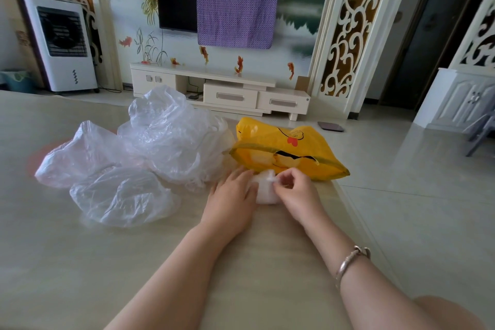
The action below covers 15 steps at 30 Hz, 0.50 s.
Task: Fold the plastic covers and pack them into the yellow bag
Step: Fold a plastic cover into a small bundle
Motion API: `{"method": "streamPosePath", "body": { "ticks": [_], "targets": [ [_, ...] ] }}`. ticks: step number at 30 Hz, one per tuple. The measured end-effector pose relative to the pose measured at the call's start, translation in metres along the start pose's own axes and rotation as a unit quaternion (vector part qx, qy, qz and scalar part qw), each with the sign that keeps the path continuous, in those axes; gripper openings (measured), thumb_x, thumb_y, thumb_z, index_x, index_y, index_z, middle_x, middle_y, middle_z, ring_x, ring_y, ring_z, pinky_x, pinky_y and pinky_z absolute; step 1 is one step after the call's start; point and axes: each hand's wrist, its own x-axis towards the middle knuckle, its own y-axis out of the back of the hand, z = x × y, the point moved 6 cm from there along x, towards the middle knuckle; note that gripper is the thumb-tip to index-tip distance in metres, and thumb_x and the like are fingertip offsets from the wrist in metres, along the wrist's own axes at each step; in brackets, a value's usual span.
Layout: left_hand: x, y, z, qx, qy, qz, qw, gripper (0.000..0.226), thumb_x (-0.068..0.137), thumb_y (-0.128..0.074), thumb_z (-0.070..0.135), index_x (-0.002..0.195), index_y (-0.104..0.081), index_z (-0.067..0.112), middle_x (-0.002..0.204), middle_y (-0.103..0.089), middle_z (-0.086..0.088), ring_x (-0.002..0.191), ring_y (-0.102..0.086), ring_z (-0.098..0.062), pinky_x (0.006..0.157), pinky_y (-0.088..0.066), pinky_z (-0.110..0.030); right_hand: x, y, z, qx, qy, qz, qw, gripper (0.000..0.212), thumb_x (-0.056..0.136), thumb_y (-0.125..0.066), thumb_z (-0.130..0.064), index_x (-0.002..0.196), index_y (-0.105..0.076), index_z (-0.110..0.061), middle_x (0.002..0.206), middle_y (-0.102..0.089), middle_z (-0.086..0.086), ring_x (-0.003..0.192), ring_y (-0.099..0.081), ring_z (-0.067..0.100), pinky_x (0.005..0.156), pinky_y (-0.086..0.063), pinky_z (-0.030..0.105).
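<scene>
Person works at the near right of the table [80,262]. Left hand [231,195] lies flat, fingers straight, pressing the folded cover [263,193] down so it can't spring open. Right hand [292,187] pinches the cover's top edge, likely tightening the last fold. Yellow bag [289,153] lies just beyond, touching the cover, handy for packing. Three loose covers [150,147] are piled left, unfolded, waiting their turn.

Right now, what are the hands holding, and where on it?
The folded plastic cover: the right hand pinches its top edge, and the left hand presses flat on its left side. Nothing else is held.
</scene>
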Motion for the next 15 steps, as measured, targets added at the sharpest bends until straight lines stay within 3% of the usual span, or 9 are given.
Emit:
{"method": "streamPosePath", "body": {
  "ticks": [4, 9, 12, 15],
  "targets": [
    [0.002, 0.012, -0.004, -0.142, 0.040, 0.065, 0.987, 0.035, 0.100, -0.046, 0.026, 0.132, -0.053, 0.015, 0.145, -0.038, 0.000, 0.132, -0.039, -0.019, 0.097, -0.029, -0.020, 0.001, 0.014, 0.011, 0.083, -0.027, 0.061, 0.994, 0.024, 0.090, -0.057, -0.007, 0.089, -0.043, -0.026, 0.088, -0.062, 0.008, 0.068, -0.053, 0.015, 0.053, -0.038, 0.024],
    [0.018, 0.011, 0.001, -0.240, 0.129, 0.049, 0.961, 0.033, 0.101, -0.044, 0.026, 0.131, -0.052, 0.015, 0.139, -0.041, -0.003, 0.125, -0.042, -0.017, 0.092, -0.028, -0.020, 0.016, 0.012, -0.007, 0.028, 0.026, 0.051, 0.998, 0.030, 0.088, -0.047, 0.005, 0.077, -0.057, -0.021, 0.082, -0.056, -0.010, 0.077, -0.052, 0.007, 0.055, -0.037, 0.016],
    [0.033, 0.008, 0.001, -0.258, 0.151, 0.034, 0.954, 0.036, 0.100, -0.043, 0.028, 0.133, -0.052, 0.015, 0.140, -0.041, -0.007, 0.125, -0.044, -0.021, 0.097, -0.033, -0.025, 0.025, 0.003, -0.015, 0.011, 0.048, 0.012, 0.999, 0.028, 0.094, -0.046, -0.002, 0.086, -0.067, -0.020, 0.097, -0.062, -0.011, 0.086, -0.053, 0.001, 0.059, -0.039, 0.006],
    [0.042, 0.007, -0.006, -0.279, 0.171, 0.033, 0.944, 0.038, 0.100, -0.043, 0.028, 0.135, -0.053, 0.015, 0.142, -0.046, -0.006, 0.126, -0.046, -0.020, 0.099, -0.035, -0.026, 0.035, -0.007, -0.018, -0.028, 0.079, -0.035, 0.996, 0.024, 0.096, -0.048, -0.010, 0.107, -0.068, -0.020, 0.120, -0.060, -0.003, 0.109, -0.053, 0.008, 0.079, -0.039, 0.012]
  ]
}}
